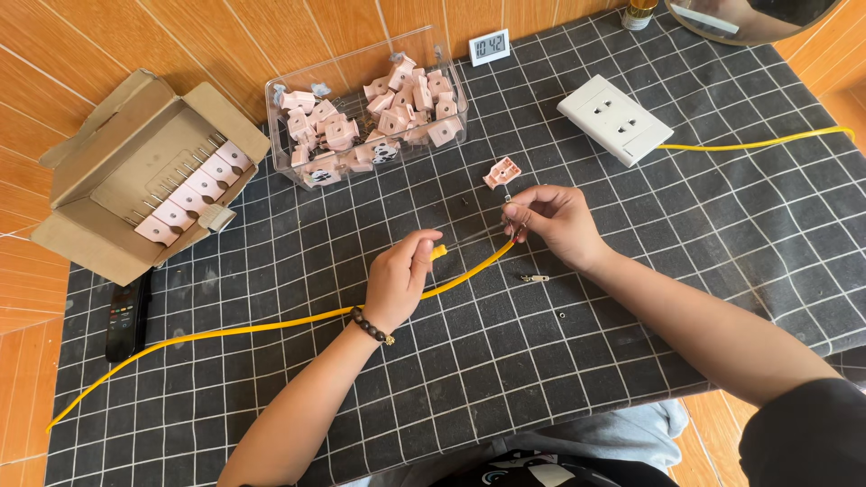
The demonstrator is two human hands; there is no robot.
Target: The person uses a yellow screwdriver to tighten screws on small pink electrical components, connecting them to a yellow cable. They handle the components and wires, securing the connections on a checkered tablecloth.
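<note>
Left hand [401,275] grips yellow cable [271,325]; right hand [555,221] pinches its bared wires [487,234]

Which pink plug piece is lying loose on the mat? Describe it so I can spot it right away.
Start at the clear plastic box of pink plug pieces at the top of the black grid mat. Look just right of and below it, above the right hand. The single pink plug piece lies there alone on the mat, unlike those heaped in the box.

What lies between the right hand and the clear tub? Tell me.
In the head view, one pink plug shell lies on the mat between the right hand and the clear tub.
</note>
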